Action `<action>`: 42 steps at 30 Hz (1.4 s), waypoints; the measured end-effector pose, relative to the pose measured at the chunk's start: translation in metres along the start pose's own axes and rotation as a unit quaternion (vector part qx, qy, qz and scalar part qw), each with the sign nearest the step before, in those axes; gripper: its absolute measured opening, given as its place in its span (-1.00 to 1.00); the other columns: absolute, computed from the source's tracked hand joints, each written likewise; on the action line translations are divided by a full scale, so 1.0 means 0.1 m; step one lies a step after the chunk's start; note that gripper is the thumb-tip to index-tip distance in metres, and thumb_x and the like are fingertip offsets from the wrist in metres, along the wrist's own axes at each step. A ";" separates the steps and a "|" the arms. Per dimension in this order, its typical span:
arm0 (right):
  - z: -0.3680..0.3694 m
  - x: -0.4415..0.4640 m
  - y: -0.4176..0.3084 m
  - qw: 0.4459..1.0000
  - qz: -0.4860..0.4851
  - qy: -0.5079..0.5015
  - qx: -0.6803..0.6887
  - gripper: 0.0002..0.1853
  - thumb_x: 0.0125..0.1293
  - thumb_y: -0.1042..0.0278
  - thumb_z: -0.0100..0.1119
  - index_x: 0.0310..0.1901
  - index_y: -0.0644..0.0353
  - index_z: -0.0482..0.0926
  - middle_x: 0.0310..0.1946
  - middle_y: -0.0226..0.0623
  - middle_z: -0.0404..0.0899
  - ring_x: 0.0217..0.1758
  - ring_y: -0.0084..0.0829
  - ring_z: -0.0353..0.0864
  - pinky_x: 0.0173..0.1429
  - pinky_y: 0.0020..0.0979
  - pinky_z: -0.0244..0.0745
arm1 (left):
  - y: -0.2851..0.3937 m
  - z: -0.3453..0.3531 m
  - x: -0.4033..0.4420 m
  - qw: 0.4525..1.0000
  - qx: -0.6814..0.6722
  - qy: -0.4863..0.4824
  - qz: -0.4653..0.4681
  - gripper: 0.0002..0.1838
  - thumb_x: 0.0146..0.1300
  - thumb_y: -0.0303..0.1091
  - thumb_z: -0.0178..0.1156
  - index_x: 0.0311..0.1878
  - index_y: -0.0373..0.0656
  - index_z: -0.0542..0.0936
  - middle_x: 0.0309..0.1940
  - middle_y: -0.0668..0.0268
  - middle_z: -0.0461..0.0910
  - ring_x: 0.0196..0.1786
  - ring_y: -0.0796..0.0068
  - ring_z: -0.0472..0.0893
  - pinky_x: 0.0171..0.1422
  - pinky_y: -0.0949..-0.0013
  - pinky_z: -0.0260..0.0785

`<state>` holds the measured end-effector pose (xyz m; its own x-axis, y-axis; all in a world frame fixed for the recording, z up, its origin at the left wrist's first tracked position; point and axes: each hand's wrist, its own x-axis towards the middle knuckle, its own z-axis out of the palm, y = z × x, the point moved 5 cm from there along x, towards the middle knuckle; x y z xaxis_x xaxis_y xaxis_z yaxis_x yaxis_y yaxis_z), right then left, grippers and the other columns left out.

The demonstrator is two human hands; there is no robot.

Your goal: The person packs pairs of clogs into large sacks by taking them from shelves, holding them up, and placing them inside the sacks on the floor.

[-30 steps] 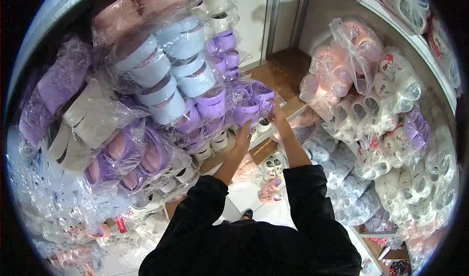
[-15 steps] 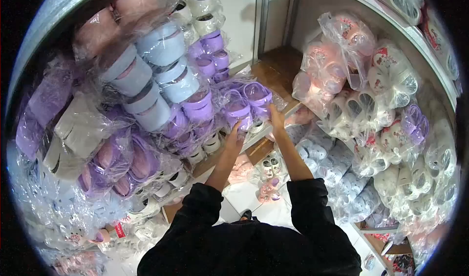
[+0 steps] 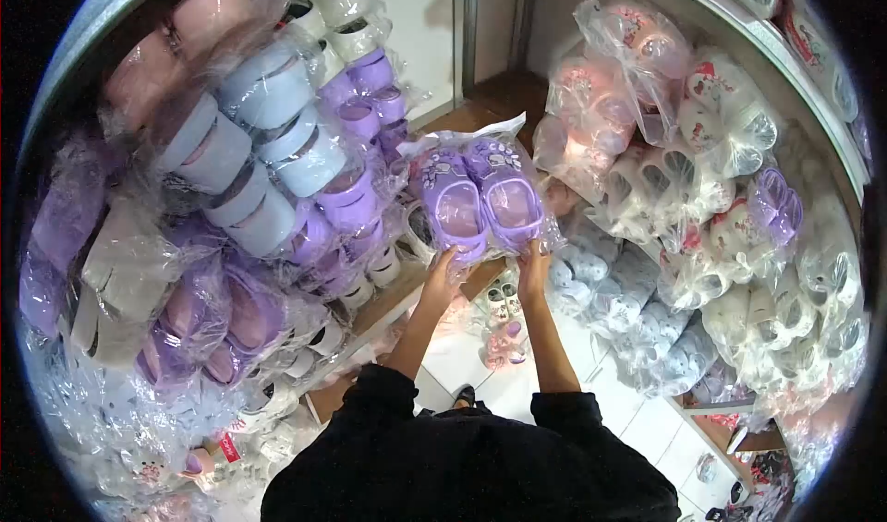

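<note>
**A bagged pair of purple clogs [image 3: 459, 210] was held out by the heels**

The left hand [image 3: 442, 283] gripped the heel end of the left clog and the right hand [image 3: 533, 274] the heel end of the right one, both through a clear plastic bag [image 3: 480, 132]. The clogs lay side by side in front of the person, toes pointing away, with decorations on the toes and the openings facing up. Black sleeves [image 3: 381, 391] covered the upper forearms.

Just beyond the bag was a brown wooden shelf [image 3: 515, 95]. To the left rose stacks of wrapped footwear: purple shoes [image 3: 347, 204] nearest, then light blue shoes [image 3: 266, 95] and, at the upper left, pink shoes [image 3: 211, 12]. To the right were bagged pink clogs [image 3: 594, 97], white clogs [image 3: 730, 120] and pale blue clogs [image 3: 613, 287]. Below, pink footwear [image 3: 503, 346] sat on the white tiled floor [image 3: 457, 360].
</note>
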<state>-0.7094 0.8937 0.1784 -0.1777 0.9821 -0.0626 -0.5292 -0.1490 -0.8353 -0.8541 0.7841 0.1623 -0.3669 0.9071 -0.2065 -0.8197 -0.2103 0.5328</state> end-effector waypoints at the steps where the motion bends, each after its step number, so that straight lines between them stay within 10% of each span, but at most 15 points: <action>1: -0.06 -0.05 0.00 1.000 0.001 -0.007 0.007 -0.57 0.15 0.13 -0.01 -0.03 0.24 0.27 -0.08 -0.31 0.37 -0.07 -0.48 0.39 -0.05 -0.41 0.30 | 0.00 0.00 -0.01 0.989 0.110 -0.045 0.090 -0.62 0.01 -0.51 0.12 -0.05 -0.10 0.35 -0.07 0.34 0.36 -0.03 0.43 0.39 0.05 0.41 0.24; 2: -0.11 -0.08 0.00 1.000 0.001 -0.015 0.015 -0.57 0.16 0.13 -0.02 -0.02 0.23 0.26 -0.07 -0.31 0.36 -0.05 -0.49 0.38 -0.04 -0.40 0.29 | 0.01 0.02 -0.06 0.957 0.209 -0.070 0.187 -0.61 0.00 -0.51 0.13 -0.05 -0.08 0.34 -0.07 0.32 0.36 -0.02 0.43 0.39 0.04 0.40 0.25; 4: -0.10 -0.21 -0.11 0.994 -0.019 -0.024 0.101 -0.55 0.11 0.33 0.01 0.01 0.23 0.12 -0.24 -0.31 0.38 -0.18 -0.47 0.40 -0.08 -0.41 0.34 | 0.02 0.22 -0.20 0.999 0.038 0.028 0.021 -0.58 -0.02 -0.51 0.15 -0.04 -0.08 0.32 -0.08 0.30 0.35 -0.02 0.44 0.39 0.03 0.39 0.27; 19: -0.47 -1.20 -0.56 0.973 -0.047 -0.048 0.222 -0.72 0.04 0.52 -0.07 -0.15 0.19 0.29 -0.28 -0.43 0.37 -0.19 -0.54 0.36 0.00 -0.43 0.25 | -0.09 0.49 -0.75 0.967 0.249 -0.049 0.030 -0.36 -0.08 -0.49 0.15 0.13 -0.19 0.16 -0.01 0.25 0.28 0.04 0.41 0.31 0.10 0.39 0.16; 23: -0.84 -1.44 -0.42 0.989 -0.039 -0.046 0.137 -0.67 -0.04 0.23 0.20 -0.36 0.09 0.24 -0.26 -0.42 0.38 -0.05 -0.45 0.34 0.15 -0.25 0.14 | -0.31 0.25 -0.85 0.974 0.212 -0.082 -0.014 -0.38 -0.12 -0.51 0.15 0.10 -0.22 0.21 -0.06 0.25 0.34 -0.01 0.42 0.35 0.04 0.40 0.23; 34: -1.28 -2.79 -0.39 0.990 -0.035 0.046 0.132 -0.40 -0.05 0.41 0.12 0.09 0.19 0.17 -0.05 -0.35 0.35 -0.01 -0.42 0.35 0.15 -0.31 0.18 | -0.66 -0.22 -1.42 0.918 0.309 -0.227 -0.103 -0.28 -0.22 -0.41 0.25 0.10 -0.15 0.20 -0.05 0.31 0.31 0.01 0.42 0.33 0.06 0.35 0.23; 38: -1.34 -3.41 -0.35 0.973 -0.025 0.030 0.228 -0.35 -0.04 0.34 0.15 0.13 0.19 0.12 0.05 -0.31 0.24 0.11 -0.42 0.23 0.18 -0.34 0.10 | -0.82 -0.44 -1.67 0.900 0.307 -0.253 -0.177 -0.25 -0.22 -0.39 0.27 0.13 -0.13 0.17 -0.02 0.33 0.29 0.02 0.43 0.32 0.06 0.36 0.24; 42: -1.51 -4.00 -0.14 0.912 -0.046 0.019 0.408 -0.27 0.08 -0.17 -0.15 0.19 0.15 0.04 0.16 -0.24 0.13 0.23 -0.35 0.06 0.27 -0.21 -0.11 | -0.96 -0.48 -1.90 0.881 0.223 -0.329 -0.257 -0.27 -0.19 -0.45 0.27 0.13 -0.11 0.17 -0.02 0.31 0.29 0.03 0.41 0.32 0.01 0.39 0.30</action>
<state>-0.5056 0.5207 0.1328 -0.0805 0.9958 -0.0433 -0.9842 -0.0863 -0.1545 -0.7267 0.6149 0.1110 0.4564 0.8868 -0.0733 -0.4943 0.3211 0.8078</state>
